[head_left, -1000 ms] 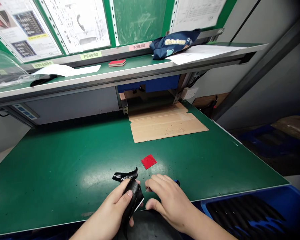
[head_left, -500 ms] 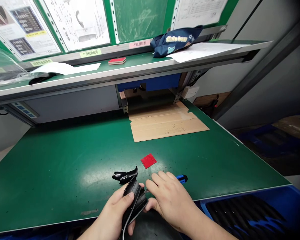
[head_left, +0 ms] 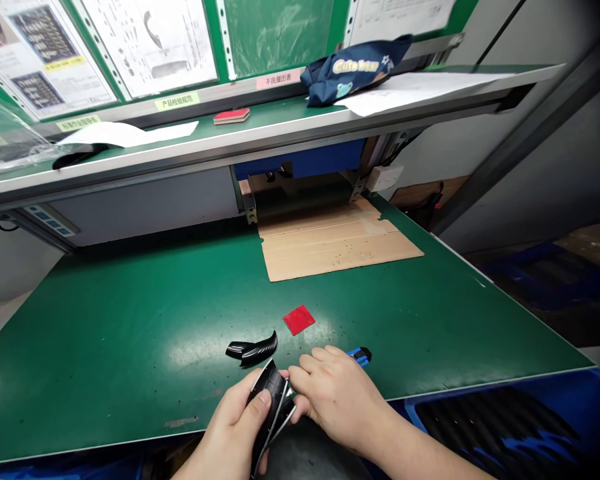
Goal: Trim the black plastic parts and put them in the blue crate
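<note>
My left hand (head_left: pixel 235 420) is closed around a curved, hollow black plastic part (head_left: pixel 270 393) with pale edges, its thumb pressed on the inner face. My right hand (head_left: pixel 335 397) grips a blue and black utility knife (head_left: pixel 363 357), whose handle end sticks out beyond the knuckles. At the fingertips, the knife's front end is against or very near the part's edge; the fingers hide most of it. Just past my left hand, small glossy black curved pieces (head_left: pixel 253 349) lie on the green table. A red square pad (head_left: pixel 299 320) rests beyond my right hand.
Cardboard (head_left: pixel 340 250) lies flat at the back of the green table (head_left: pixel 130 333). Above it runs a shelf (head_left: pixel 180 150) bearing papers, red pads and a dark blue cloth pouch (head_left: pixel 355 70). A blue bin (head_left: pixel 500 427) of black parts stands at lower right.
My right hand has shifted slightly left along the part, with the knife in it. The black part has tilted a little more upright in my left hand. The camera view has shifted slightly.
</note>
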Demonstrator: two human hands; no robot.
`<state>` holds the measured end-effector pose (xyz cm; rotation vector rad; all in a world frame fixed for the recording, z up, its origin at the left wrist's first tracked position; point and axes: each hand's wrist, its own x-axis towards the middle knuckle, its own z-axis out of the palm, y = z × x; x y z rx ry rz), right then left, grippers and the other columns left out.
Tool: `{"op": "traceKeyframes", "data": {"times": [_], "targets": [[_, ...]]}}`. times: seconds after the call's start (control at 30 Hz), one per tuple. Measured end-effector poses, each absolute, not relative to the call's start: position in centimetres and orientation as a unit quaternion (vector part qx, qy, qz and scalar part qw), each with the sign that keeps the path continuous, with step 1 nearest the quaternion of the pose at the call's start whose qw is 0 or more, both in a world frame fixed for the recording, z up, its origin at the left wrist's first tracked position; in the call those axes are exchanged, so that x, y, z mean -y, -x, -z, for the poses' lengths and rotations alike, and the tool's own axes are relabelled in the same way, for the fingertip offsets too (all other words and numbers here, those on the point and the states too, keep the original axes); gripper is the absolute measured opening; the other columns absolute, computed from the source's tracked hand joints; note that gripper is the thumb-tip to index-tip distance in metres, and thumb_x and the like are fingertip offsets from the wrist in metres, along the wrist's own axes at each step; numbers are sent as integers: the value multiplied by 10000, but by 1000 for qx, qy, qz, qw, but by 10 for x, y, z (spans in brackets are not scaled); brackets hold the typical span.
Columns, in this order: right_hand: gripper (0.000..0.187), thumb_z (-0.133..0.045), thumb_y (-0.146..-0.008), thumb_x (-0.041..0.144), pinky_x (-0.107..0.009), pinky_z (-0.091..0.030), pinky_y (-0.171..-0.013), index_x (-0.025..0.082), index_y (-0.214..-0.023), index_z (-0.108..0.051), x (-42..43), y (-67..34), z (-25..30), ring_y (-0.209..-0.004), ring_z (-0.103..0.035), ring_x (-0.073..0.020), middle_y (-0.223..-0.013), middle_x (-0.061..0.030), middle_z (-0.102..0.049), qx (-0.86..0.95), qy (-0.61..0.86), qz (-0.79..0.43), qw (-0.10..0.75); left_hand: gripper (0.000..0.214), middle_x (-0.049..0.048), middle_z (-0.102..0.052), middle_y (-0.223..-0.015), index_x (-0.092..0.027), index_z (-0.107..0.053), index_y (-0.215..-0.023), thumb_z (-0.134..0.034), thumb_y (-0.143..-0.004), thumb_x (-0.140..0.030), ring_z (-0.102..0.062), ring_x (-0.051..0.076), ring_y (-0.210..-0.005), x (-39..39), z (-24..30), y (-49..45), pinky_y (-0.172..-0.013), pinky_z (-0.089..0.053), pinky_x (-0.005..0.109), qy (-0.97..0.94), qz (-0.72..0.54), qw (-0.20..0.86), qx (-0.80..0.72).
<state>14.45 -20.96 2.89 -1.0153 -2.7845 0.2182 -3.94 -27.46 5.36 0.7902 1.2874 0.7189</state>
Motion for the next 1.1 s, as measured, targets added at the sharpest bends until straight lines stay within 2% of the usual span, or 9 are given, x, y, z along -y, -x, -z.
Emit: {"op": "traceKeyframes", "data": {"times": [0.17,0.3,0.47,0.63,0.7,0.8,0.87,0.97,1.1], "targets": [[422,-432,-929,547,-308,-280,-581,202,-742,-586,207,-146,-27,-600,-532,-178,-666,-15,-627,934,329,-125,54,633,77,-627,-884,-167,-509,-1272,-489,-820,-610,-460,72,-434,278,-55,38,-420,-374,226,-353,-306,649,-600],[593,-197,-941,633,-266,-322,-579,198,-696,-517,206,-149,-27,-596,-514,-145,-660,5,-590,915,293,-249,123,677,65,-630,-824,-172,-468,-1310,-501,-806,-623,-473,84,-433,279,-58,35,-435,-396,232,-329,-323,650,-604],[606,-205,-901,688,-311,-292,-616,188,-750,-512,212,-147,-29,-673,-449,-187,-753,-39,-544,891,381,-150,198,704,17,-587,-655,-152,-448,-1326,-500,-806,-623,-475,105,-424,279,-62,35,-445,-405,239,-322,-338,653,-596],[481,-338,-934,590,-324,-242,-603,195,-727,-518,219,-144,-32,-659,-433,-188,-705,-25,-534,910,383,-80,136,646,113,-615,-1103,-213,-512,-1289,-511,-793,-628,-506,94,-480,280,-68,36,-475,-440,255,-347,-308,622,-631],[439,-370,-941,554,-327,-243,-609,197,-748,-539,219,-145,-32,-659,-440,-184,-700,-24,-551,912,381,-97,117,637,119,-605,-1164,-219,-523,-1283,-518,-791,-623,-518,109,-512,280,-70,35,-479,-441,251,-367,-295,614,-633],[459,-364,-947,556,-309,-252,-610,193,-711,-516,217,-150,-31,-620,-414,-154,-661,3,-525,896,362,-225,121,651,119,-637,-1092,-211,-518,-1293,-515,-792,-625,-524,134,-549,282,-71,34,-474,-438,244,-383,-287,616,-626],[507,-384,-918,616,-274,-256,-580,187,-659,-458,215,-154,-28,-566,-355,-118,-602,42,-425,838,321,-419,140,645,105,-631,-1069,-225,-507,-1302,-506,-798,-627,-517,123,-535,283,-70,32,-479,-442,246,-376,-288,617,-628],[598,-333,-844,754,-233,-249,-511,194,-638,-377,215,-159,-23,-530,-279,-93,-580,65,-311,704,267,-635,174,643,55,-633,-846,-219,-472,-1326,-487,-820,-615,-500,104,-479,285,-66,31,-475,-426,235,-358,-297,630,-622],[461,-423,-886,636,-225,-306,-538,202,-733,-402,223,-162,-19,-577,-342,-102,-634,57,-377,663,340,-622,240,655,62,-647,-894,-216,-455,-1331,-492,-816,-619,-472,81,-432,283,-56,31,-442,-401,231,-348,-326,633,-610]]}}
